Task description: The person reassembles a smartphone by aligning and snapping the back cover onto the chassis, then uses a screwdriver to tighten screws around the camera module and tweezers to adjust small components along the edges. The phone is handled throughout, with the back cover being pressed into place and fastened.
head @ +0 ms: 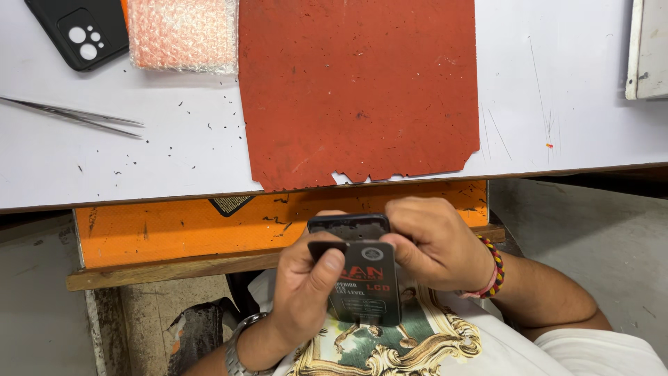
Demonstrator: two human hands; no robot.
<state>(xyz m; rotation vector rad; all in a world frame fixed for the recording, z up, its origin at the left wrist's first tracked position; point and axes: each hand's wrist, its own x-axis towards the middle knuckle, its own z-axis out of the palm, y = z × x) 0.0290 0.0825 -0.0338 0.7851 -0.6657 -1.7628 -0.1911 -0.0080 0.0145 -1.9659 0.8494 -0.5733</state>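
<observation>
White bench (570,83) up top, red mat (358,90) across it, orange drawer edge (174,226) below. Over your lap you hold a dark flat phone panel (362,278) with a printed film on its face. It looks thin, light, stiff but breakable, and slick; take it by the long edges. Your left hand (303,292) pinches it, thumb on the face. Your right hand (435,247) pinches the top corner. Its back and lower end are hidden. Tweezers (73,116) lie well apart.
</observation>
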